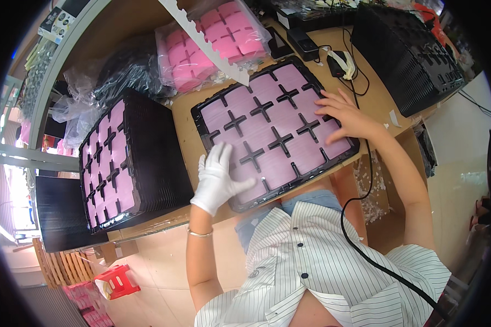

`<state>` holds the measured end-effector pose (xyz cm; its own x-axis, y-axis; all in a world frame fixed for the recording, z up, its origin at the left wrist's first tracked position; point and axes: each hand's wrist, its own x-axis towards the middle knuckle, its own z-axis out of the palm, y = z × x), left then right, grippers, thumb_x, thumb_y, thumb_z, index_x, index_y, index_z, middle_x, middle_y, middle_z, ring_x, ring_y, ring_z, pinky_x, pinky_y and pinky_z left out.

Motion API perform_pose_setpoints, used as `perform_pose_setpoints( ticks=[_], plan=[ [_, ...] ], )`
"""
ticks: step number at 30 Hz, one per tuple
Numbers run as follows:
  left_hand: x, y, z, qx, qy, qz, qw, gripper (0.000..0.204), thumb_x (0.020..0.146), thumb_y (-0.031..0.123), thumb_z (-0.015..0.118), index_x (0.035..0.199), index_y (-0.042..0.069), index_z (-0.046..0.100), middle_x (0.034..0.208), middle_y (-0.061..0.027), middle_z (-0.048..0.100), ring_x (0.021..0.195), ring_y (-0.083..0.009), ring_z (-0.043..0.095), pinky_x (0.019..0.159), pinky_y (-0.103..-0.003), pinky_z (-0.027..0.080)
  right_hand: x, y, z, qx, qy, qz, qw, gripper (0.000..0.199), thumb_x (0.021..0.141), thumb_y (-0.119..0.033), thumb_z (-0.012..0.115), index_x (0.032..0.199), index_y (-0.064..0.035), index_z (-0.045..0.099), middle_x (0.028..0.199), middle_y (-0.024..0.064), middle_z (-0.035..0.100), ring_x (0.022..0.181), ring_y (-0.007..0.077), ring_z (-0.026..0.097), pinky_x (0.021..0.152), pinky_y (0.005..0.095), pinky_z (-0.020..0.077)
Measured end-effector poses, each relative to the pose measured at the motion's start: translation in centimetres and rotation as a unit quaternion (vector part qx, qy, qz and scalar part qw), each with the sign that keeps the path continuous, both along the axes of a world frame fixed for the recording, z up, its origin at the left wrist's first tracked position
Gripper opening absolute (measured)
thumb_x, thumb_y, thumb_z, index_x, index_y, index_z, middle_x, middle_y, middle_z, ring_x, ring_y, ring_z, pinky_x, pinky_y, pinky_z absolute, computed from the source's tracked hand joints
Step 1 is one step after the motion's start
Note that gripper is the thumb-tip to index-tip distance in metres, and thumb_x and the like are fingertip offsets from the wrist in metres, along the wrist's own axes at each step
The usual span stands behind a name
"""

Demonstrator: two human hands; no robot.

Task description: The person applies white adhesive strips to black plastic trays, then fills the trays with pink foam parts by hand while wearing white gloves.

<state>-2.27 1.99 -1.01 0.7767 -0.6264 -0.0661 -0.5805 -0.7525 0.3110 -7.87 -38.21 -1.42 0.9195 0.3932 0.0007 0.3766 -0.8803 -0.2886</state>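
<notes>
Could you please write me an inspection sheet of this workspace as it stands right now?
Surface: brown worktable, mostly covered.
Job's things: black tray of pink square pads, set apart by black crosses, in front of the person.
Clutter: stack of filled trays at left; bagged pink pads behind; stack of black trays at right; white notched strip.
Hands: left hand, in a white glove, flat on the tray's near corner; right hand, bare, fingers spread on its far right pads.
Cables: black cable running off the table edge over the person's lap.
Surroundings: red stool on the floor; white scraps below the table.
</notes>
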Motion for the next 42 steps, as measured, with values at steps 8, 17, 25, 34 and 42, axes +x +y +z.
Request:
perform_pose_setpoints(
  ticks=[8,17,25,34,42],
  plan=[
    [-3.9,1.2,0.2,-0.468,0.340,0.247,0.777,0.081,0.092,0.004,0.061,0.155,-0.002,0.009,0.161,-0.0215,0.015,0.149,-0.0285,0.017,0.118,-0.040,0.026,-2.4,-1.2,-5.5,0.455,0.050,-0.195,0.868,0.059,0.103,-0.034,0.047,0.153,-0.0089,0.026,0.160,0.0163,0.022,0.150,0.0261,0.016,0.120,0.0351,0.0138],
    [-5.3,-1.6,4.6,-0.493,0.254,0.294,0.779,0.059,0.090,0.005,0.067,0.141,-0.005,0.040,0.120,-0.0087,0.058,0.108,-0.0134,0.054,0.096,-0.026,0.044,-2.0,-1.3,-6.5,0.612,0.018,-0.183,0.769,0.075,0.104,-0.057,0.021,0.153,-0.0010,0.021,0.160,0.0166,0.021,0.149,0.0283,0.017,0.121,0.0400,0.0131],
    [-5.4,11.1,17.6,-0.447,0.002,0.365,0.817,0.044,0.093,0.006,0.065,0.135,-0.001,0.054,0.121,-0.0061,0.062,0.106,-0.0120,0.057,0.096,-0.027,0.045,-5.7,-2.0,-5.6,0.622,0.018,-0.207,0.755,0.070,0.104,-0.055,0.025,0.151,-0.0039,0.027,0.156,0.0150,0.029,0.143,0.0298,0.032,0.117,0.0430,0.0257],
    [0.4,39.5,18.3,-0.410,0.044,0.461,0.786,0.044,0.095,0.017,0.066,0.134,0.001,0.057,0.118,-0.0026,0.064,0.098,-0.0088,0.060,0.088,-0.023,0.048,-4.0,0.9,-2.3,0.570,-0.034,-0.173,0.802,0.067,0.104,-0.053,0.029,0.149,-0.0029,0.032,0.152,0.0155,0.036,0.139,0.0284,0.038,0.114,0.0412,0.0310],
    [5.2,42.4,15.5,-0.309,0.101,0.538,0.777,0.055,0.094,0.025,0.067,0.139,-0.002,0.050,0.129,-0.0106,0.061,0.113,-0.0180,0.058,0.098,-0.029,0.045,-2.6,5.0,1.8,0.529,-0.065,-0.134,0.836,0.065,0.103,-0.050,0.034,0.147,-0.0004,0.036,0.151,0.0168,0.038,0.137,0.0290,0.041,0.110,0.0423,0.0357]
  ],
)
